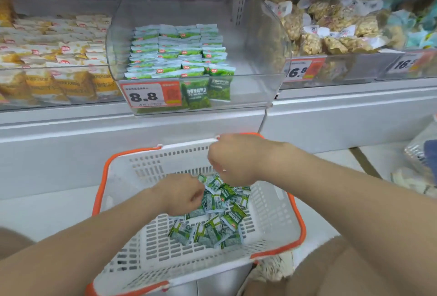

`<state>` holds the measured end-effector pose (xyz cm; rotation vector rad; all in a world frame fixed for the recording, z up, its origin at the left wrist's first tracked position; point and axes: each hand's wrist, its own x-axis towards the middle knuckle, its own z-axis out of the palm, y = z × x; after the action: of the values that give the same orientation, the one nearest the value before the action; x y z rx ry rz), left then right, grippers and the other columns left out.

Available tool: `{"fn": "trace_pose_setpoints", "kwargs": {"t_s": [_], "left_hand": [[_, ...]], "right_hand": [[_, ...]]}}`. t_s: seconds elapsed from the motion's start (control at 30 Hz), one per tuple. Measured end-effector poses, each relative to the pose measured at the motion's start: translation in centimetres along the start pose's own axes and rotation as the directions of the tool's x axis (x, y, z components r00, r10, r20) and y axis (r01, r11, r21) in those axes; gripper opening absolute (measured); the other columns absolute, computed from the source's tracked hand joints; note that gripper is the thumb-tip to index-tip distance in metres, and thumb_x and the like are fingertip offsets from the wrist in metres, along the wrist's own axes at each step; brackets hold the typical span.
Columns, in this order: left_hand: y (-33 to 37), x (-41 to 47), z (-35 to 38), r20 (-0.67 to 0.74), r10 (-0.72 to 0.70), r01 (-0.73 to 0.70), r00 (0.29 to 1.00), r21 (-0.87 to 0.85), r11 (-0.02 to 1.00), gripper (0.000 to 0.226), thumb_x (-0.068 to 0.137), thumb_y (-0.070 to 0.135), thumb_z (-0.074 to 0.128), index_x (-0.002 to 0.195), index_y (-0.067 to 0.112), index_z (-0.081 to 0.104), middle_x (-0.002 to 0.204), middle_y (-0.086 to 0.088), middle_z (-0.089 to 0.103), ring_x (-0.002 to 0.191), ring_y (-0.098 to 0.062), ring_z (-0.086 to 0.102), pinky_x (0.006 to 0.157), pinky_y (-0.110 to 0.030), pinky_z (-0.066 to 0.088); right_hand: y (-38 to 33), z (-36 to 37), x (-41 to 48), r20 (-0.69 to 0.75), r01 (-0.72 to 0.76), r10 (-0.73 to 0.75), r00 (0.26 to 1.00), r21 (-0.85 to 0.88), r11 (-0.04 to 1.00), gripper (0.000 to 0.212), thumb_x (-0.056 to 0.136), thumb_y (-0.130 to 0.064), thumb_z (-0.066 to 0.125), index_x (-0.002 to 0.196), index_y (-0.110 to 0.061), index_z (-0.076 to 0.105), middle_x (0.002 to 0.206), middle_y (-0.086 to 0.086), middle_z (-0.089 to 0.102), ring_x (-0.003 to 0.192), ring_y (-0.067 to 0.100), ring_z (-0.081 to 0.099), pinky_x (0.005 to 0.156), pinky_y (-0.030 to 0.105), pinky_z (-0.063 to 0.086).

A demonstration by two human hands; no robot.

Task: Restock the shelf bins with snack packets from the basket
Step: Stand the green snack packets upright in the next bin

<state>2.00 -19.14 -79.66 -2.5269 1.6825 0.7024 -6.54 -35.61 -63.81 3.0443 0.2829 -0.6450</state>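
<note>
A white basket (pixel 272 213) with an orange rim is being kept near, in the middle, below the shelf. A loose pile of green snack packets (pixel 220 220) is lying on its bottom. The left hand (pixel 182 194) is being held at the left side of the pile, its fingers curled down and touching the packets; whether a packet is being clamped cannot be told. The right hand (pixel 234 158) is being held over the far part of the basket, just above the pile, with its fingers bent together. Whether anything is being gripped is hidden.

Far, on the shelf, the clear middle bin (pixel 248 35) is being occupied on its left part by neat rows of stacked packets (pixel 177 52) of the same green kind, behind a price tag (pixel 151 96) reading 8.8. To the left of it yellow packets (pixel 59 52) are being displayed, and to the right nut packets (pixel 331 26).
</note>
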Motion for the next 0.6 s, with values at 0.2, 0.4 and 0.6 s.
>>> {"fn": "trace_pose_setpoints", "kwargs": {"t_s": [0.2,0.4,0.6], "left_hand": [[-1.1,-0.4,10.2,0.444,-0.064,0.008,0.894,0.127,0.992,0.034,0.091,0.018,0.059,0.125,0.015,0.058,0.125,-0.012,0.057,0.106,-0.033,0.061,0.088,-0.049,0.057],[-1.0,-1.0,15.0,0.564,-0.039,-0.172,0.825,0.315,0.933,0.074,0.094,0.001,0.056,0.158,0.031,0.032,0.171,-0.007,-0.009,0.148,-0.050,0.023,0.109,-0.061,0.041],[-0.8,-0.6,15.9,0.535,-0.027,-0.207,0.844,0.371,0.905,0.076,0.101,0.005,0.060,0.162,0.027,0.022,0.172,-0.016,0.000,0.150,-0.052,0.020,0.118,-0.063,0.030]], "right_hand": [[-1.5,3.0,0.3,0.177,0.078,-0.068,0.982,-0.053,0.996,0.031,0.098,-0.018,0.059,0.076,-0.023,0.038,0.088,0.003,0.050,0.081,0.026,0.061,0.064,0.034,0.051],[-1.0,2.5,1.4,0.161,0.070,-0.057,0.985,-0.081,0.994,0.022,0.097,-0.013,0.054,0.080,-0.020,0.043,0.082,0.000,0.051,0.072,0.022,0.058,0.056,0.030,0.043],[-0.8,1.9,2.4,0.198,0.059,-0.046,0.979,-0.057,0.997,0.035,0.099,-0.015,0.053,0.074,-0.026,0.031,0.083,-0.001,0.044,0.076,0.024,0.059,0.066,0.036,0.052]]}}
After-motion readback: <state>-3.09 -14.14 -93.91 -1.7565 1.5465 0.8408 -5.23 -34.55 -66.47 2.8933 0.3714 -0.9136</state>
